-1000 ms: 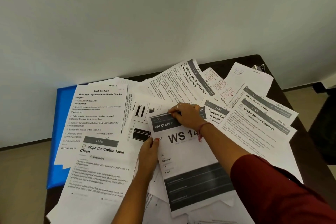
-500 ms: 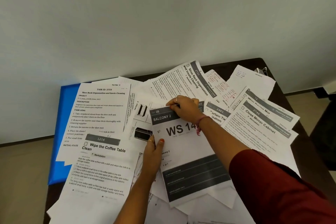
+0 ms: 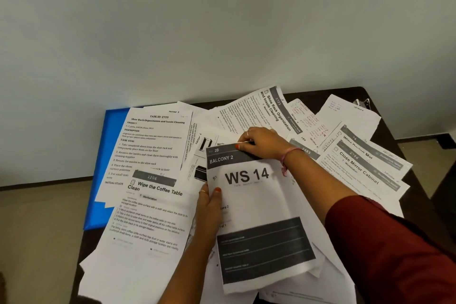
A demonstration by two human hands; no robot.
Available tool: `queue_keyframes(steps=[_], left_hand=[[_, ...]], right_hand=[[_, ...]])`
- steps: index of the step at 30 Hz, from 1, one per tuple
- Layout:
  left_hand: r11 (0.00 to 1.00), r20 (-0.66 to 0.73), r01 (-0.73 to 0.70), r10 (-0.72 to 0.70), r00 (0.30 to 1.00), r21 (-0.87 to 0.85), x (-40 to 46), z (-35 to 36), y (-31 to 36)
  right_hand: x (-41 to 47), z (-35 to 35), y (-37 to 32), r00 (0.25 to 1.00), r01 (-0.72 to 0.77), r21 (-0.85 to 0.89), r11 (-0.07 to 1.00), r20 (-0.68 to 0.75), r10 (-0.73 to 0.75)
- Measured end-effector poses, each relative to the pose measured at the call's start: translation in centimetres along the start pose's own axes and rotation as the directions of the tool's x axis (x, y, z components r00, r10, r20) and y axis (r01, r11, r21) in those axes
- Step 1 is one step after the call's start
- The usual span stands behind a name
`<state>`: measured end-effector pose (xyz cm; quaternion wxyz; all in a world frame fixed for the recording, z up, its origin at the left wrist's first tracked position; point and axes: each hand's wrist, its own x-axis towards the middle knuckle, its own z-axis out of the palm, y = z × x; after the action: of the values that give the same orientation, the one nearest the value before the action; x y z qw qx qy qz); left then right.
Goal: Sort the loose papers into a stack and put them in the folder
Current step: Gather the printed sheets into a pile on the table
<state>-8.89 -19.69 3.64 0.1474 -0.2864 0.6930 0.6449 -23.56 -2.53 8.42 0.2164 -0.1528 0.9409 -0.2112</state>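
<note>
We grip the WS 14 sheet [image 3: 256, 205]: left hand [image 3: 209, 207] pinching its left edge, right hand [image 3: 261, 142] curled over its top.

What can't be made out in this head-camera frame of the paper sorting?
- Blue plastic folder: mostly covered by printed sheets; open or closed unclear.
- White "WS 14" sheet: small print too blurred to read; left hand covers part of it.
- Right hand: its fingers hide the sheet's top edge.
- Small metallic object at the far corner: too small to identify.
</note>
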Motion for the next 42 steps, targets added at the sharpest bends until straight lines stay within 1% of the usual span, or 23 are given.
queue_keyframes(steps=[3,5,8,14,20,23,25,26,27,28,29,30,31,32,33,34,35,37,40,42], left_hand=[[1.0,-0.005,-0.001,0.001,1.0,-0.027,-1.0,-0.7,-0.1],[0.999,-0.001,-0.001,0.001,1.0,-0.032,-1.8,-1.1,-0.1],[0.999,0.012,0.014,-0.014,1.0,-0.033,-3.0,-1.9,-0.4],[1.0,0.062,-0.007,0.008,0.998,-0.01,-5.0,-4.0,-1.9],[0.999,0.078,-0.032,0.031,0.997,0.007,-6.0,-5.9,-3.6],[1.0,0.051,-0.023,0.022,0.998,0.005,-6.1,-7.2,-4.3],[0.997,0.042,-0.063,0.061,0.997,0.051,-6.0,-8.2,-4.9],[0.983,0.022,-0.126,0.124,0.992,0.137,-5.8,-8.9,-5.2],[0.944,-0.008,-0.206,0.215,0.977,0.26,-5.5,-9.6,-5.6],[0.876,-0.029,-0.276,0.312,0.95,0.395,-5.1,-10.4,-6.0],[0.784,-0.024,-0.31,0.382,0.924,0.539,-4.7,-11.2,-6.5],[0.677,0.004,-0.303,0.405,0.914,0.671,-4.2,-11.8,-6.9],[0.565,0.042,-0.265,0.376,0.926,0.781,-3.9,-12.3,-7.2],[0.459,0.075,-0.213,0.301,0.951,0.862,-3.7,-12.8,-7.5],[0.38,0.086,-0.166,0.218,0.972,0.91,-3.6,-13.1,-7.8],[0.344,0.081,-0.128,0.149,0.986,0.93,-3.5,-13.4,-8.2],[0.342,0.071,-0.101,0.099,0.993,0.934,-3.4,-13.6,-8.4],[0.377,0.041,-0.053,0.041,0.998,0.924,-3.4,-13.8,-8.8],[0.429,-0.023,0.017,0.008,1.0,0.903,-3.4,-13.7,-8.9],[0.458,-0.067,0.053,0.013,0.998,0.888,-3.3,-13.5,-8.9]], right_hand=[[-0.8,0.2,-0.4,0.999,-0.003,0.054,0.999,0.045,0.001],[-1.3,0.5,-0.7,0.999,0.0,0.058,0.998,0.053,-0.003],[-2.4,1.3,-1.3,0.997,0.022,0.114,0.993,0.077,-0.031],[-4.2,3.3,-2.0,0.998,0.032,0.196,0.98,0.047,-0.042],[-5.3,5.4,-2.0,0.996,-0.003,0.332,0.943,0.08,-0.025],[-5.7,6.3,-1.9,0.997,-0.029,0.387,0.922,0.081,-0.003],[-5.9,6.8,-1.6,0.998,-0.051,0.427,0.903,0.065,0.026],[-5.9,6.9,-1.3,0.997,-0.069,0.448,0.892,0.054,0.049],[-6.0,7.1,-1.1,0.996,-0.086,0.464,0.882,0.048,0.071],[-6.1,7.2,-0.8,0.995,-0.099,0.472,0.876,0.045,0.088],[-6.2,7.3,-0.6,0.994,-0.107,0.474,0.874,0.044,0.098],[-6.3,7.3,-0.4,0.993,-0.113,0.476,0.872,0.044,0.105],[-6.4,7.4,-0.2,0.993,-0.119,0.482,0.868,0.045,0.112],[-6.5,7.5,0.0,0.991,-0.129,0.495,0.859,0.049,0.121],[-6.7,7.5,0.1,0.99,-0.141,0.509,0.849,0.054,0.132],[-6.8,7.7,0.2,0.988,-0.151,0.52,0.841,0.058,0.142],[-6.9,7.8,0.3,0.987,-0.158,0.528,0.835,0.057,0.151],[-7.1,8.0,0.3,0.986,-0.162,0.546,0.822,0.05,0.161],[-7.2,8.3,0.3,0.982,-0.175,0.596,0.784,0.053,0.179],[-7.2,8.4,0.3,0.98,-0.187,0.615,0.766,0.067,0.186]])
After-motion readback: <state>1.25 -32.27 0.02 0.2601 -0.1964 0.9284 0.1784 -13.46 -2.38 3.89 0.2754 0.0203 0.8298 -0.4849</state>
